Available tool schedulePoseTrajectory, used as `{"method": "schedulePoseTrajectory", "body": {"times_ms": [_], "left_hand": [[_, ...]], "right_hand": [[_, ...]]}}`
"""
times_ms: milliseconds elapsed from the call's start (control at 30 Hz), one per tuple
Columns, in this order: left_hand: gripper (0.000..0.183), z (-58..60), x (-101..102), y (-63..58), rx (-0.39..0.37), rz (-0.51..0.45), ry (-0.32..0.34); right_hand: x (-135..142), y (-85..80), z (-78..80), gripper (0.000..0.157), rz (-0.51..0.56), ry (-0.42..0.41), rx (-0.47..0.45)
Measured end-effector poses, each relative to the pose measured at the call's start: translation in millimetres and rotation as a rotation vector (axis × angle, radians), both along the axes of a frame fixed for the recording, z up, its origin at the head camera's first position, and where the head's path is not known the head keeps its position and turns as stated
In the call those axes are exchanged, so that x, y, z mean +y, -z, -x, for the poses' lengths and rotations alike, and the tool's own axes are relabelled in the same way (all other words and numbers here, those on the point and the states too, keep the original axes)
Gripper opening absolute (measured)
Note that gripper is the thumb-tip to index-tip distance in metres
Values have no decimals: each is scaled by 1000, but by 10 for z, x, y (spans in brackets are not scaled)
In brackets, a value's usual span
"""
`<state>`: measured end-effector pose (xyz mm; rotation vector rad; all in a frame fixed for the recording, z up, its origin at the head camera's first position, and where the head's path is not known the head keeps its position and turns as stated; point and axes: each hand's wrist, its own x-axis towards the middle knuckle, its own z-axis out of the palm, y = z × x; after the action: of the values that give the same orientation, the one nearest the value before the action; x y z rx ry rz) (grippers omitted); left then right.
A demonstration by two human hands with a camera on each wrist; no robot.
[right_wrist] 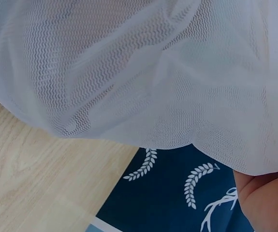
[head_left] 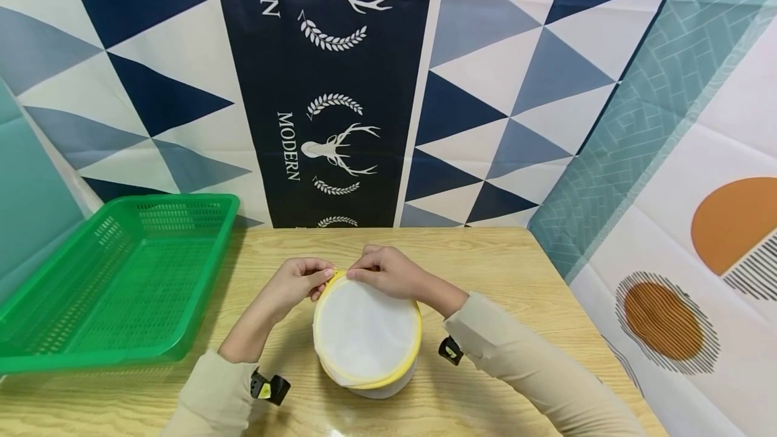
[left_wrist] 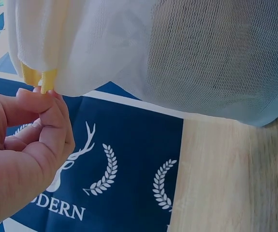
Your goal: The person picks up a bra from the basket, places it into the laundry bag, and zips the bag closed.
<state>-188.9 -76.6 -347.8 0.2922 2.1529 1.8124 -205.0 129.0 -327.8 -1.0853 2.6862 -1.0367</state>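
A round white mesh laundry bag with yellow trim stands on the wooden table in front of me. At its far edge, my left hand pinches the yellow trim between thumb and fingers. Close-up in the left wrist view, yellow ends of the trim stick out at the fingertips. Right beside it my right hand grips the same far rim, thumb lying along the top. Sheer mesh fills most of the right wrist view, where only part of the right hand shows and its fingertips are hidden.
To the left on the table sits a green plastic basket with slotted walls. Behind the table hangs a patterned cloth with triangles and deer heads. A black wrist camera is strapped at the left sleeve.
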Motion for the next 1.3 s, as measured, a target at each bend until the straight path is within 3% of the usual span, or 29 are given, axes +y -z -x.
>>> {"method": "schedulePoseTrajectory", "body": {"times_ms": [500, 967, 1300], "left_hand": [[27, -48, -9, -1, -5, -16, 7], [27, -36, -19, 20, -10, -17, -13], [25, -20, -13, 0, -6, -12, -18]], "right_hand": [[32, 13, -41, 20, 19, 12, 14], [88, 42, -35, 20, 57, 64, -67], [40, -34, -17, 17, -19, 94, -84]]}}
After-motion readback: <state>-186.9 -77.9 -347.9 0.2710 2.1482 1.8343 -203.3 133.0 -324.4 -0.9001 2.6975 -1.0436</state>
